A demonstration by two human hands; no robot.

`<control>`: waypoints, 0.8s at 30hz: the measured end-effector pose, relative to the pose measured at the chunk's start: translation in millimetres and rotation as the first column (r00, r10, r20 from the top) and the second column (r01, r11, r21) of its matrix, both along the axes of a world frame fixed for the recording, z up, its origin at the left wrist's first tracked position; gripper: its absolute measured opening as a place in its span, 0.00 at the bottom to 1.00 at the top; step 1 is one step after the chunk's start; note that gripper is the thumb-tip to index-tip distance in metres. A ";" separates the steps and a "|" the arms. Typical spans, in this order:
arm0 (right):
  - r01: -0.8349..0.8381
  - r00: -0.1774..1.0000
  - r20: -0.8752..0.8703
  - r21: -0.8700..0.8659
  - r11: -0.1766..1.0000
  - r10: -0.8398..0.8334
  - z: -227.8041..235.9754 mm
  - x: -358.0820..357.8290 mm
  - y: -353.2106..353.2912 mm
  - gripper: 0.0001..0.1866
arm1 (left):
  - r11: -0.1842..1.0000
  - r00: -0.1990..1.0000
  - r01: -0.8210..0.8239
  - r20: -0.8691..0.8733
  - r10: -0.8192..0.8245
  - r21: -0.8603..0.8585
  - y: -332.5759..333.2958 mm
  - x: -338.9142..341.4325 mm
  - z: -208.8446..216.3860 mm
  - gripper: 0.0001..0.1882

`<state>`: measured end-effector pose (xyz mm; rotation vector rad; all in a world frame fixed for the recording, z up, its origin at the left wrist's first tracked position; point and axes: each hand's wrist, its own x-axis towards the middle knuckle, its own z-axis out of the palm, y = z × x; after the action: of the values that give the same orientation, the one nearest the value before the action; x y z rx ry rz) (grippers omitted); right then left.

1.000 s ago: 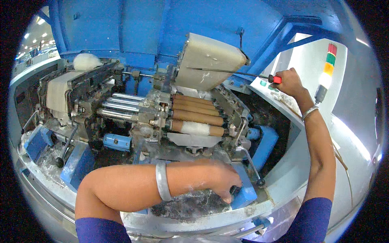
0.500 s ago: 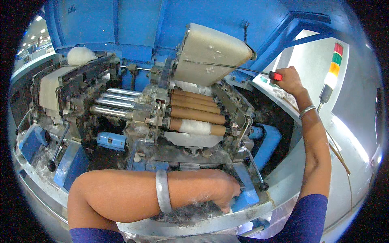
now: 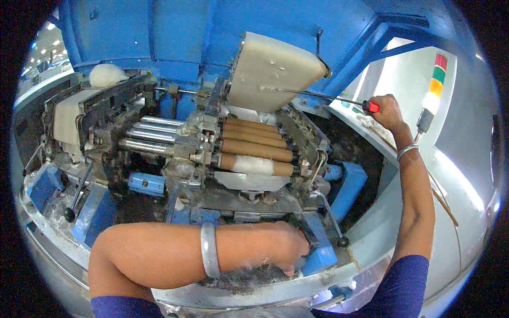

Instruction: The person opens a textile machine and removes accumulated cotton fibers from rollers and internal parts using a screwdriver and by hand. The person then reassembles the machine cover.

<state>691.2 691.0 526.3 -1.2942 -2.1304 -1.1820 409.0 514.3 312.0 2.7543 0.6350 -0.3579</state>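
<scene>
From my end, far left there's a lever with a black knob, then a cream belt with a ball of white fluff sitting up behind it. Next come some shiny metal rollers, then a grey bangle on the left forearm, which I've got reaching across the front. Mid-view there's a stack of brown rollers, the front one wrapped in white fuzz, with a tilted cream pad raised behind them. The left hand is low, just beside a blue block. Its fingers look curled, but I can't tell if they're gripping anything. The thin rod points left across the pad; can't tell if the tip touches. Its red handle is wrapped in my right hand, fingers closed round it. Far right, a striped signal light.
</scene>
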 end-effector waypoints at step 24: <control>-0.218 0.958 -0.168 0.108 0.970 0.234 -35.7 33.0 2.8 0.14 | 0.992 0.999 0.038 0.033 -0.042 0.119 -10.4 0.3 4.3 0.26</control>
<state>724.2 693.7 490.7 -1.0437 -2.0096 -1.0116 409.4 503.9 316.3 2.8827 0.6113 -0.2888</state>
